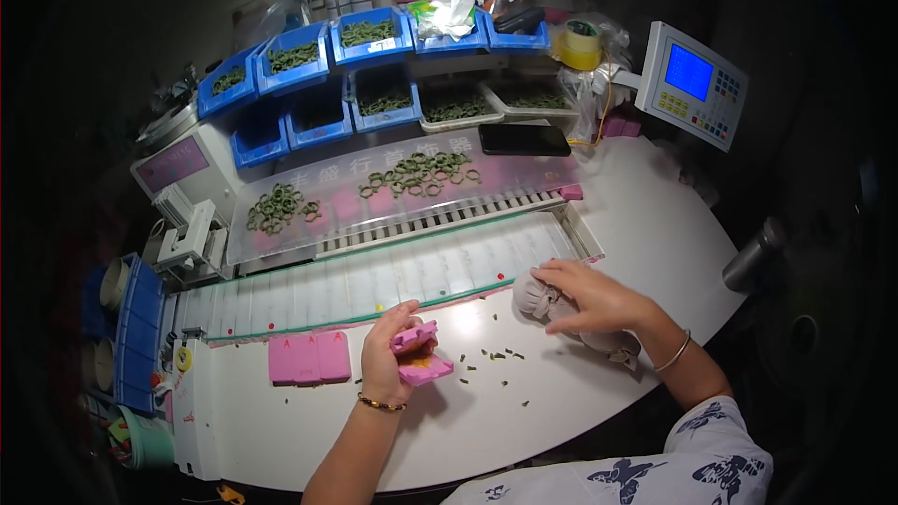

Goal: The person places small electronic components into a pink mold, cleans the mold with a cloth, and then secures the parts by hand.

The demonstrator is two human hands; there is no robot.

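Observation:
My left hand (382, 355) holds a pink rubber mould (426, 371), its two halves parted on the right side, with an orange-yellow patch between them. At the right, the thumb and fingers of my right hand (599, 297) straddle the gathered neck of a pale grey cloth pouch (535, 299) on the white table. More grey cloth (613, 348) shows below that hand; whether it belongs to the same pouch I cannot tell. Small dark green bits (505, 353) lie scattered between my hands. Left of my left hand sit several pink moulds (309, 358) side by side.
Behind my hands runs a long, pale divided tray (402, 278) with a green edge. Green rings (421, 174) lie in heaps on a clear sheet beyond it, near a black phone (524, 139). Blue bins (371, 36) line the back. A control panel (697, 84) stands at right.

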